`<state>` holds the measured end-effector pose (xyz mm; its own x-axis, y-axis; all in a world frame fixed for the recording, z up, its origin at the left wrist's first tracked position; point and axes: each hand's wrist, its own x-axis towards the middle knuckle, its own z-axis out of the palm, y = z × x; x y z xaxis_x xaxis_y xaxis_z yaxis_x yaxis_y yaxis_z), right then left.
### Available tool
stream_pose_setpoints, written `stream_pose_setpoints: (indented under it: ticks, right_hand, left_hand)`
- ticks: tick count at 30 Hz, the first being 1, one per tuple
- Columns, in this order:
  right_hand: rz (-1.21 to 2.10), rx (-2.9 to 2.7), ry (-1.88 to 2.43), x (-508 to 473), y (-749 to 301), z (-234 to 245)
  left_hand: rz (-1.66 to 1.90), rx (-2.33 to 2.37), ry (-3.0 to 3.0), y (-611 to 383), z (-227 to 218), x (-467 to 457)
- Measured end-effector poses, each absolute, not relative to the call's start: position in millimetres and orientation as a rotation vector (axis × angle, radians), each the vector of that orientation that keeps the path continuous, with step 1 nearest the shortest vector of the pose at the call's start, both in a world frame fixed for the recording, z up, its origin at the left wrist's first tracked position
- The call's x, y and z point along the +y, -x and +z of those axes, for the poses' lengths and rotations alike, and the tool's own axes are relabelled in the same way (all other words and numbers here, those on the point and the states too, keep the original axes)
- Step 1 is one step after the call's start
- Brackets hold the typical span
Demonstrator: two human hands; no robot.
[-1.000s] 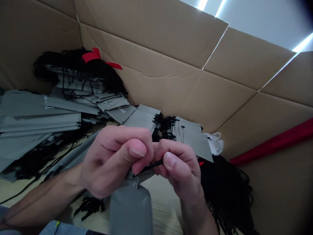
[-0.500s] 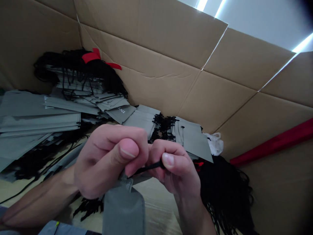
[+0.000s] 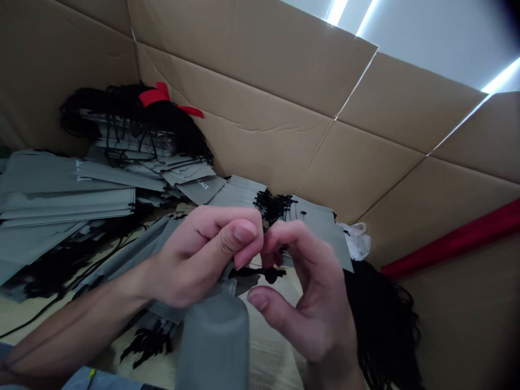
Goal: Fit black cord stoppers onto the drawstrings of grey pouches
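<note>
My left hand (image 3: 215, 254) is closed around the gathered top of a grey fabric pouch (image 3: 213, 341), which hangs below it. A black drawstring (image 3: 271, 274) with a knot near its end sticks out to the right from under the left fingers. My right hand (image 3: 309, 287) is open beside it, thumb and forefinger apart around the knotted end, seemingly not touching it. Its fingertips come close to the left knuckles. The part of the pouch inside the left fist is hidden.
Stacks of grey pouches (image 3: 65, 189) lie at left, and another stack (image 3: 325, 227) stands behind my hands. Black cord bundles (image 3: 385, 319) lie at right and back left, one with a red strip (image 3: 154, 96). Cardboard walls (image 3: 260, 70) enclose the space; a clear plastic bag (image 3: 357, 241) sits near the wall.
My right hand has let go of the drawstring, and its fingers have spread. A knot now shows near the cord's end. My left hand has shifted slightly right with the pouch.
</note>
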<state>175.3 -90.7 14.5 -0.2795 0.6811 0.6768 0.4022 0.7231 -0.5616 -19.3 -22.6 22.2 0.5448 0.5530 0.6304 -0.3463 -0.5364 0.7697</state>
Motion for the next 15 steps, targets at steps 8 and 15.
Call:
stream_pose_setpoints:
  ticks: [8, 15]
  right_hand:
    - [-0.045, -2.024, 0.681, -85, -174, 14]
    - [0.142, -1.982, 0.581, -80, -176, 10]
  left_hand:
    - [1.141, 0.202, -1.794, 18, 22, -17]
    - [0.945, 0.164, -1.528, 19, 24, -27]
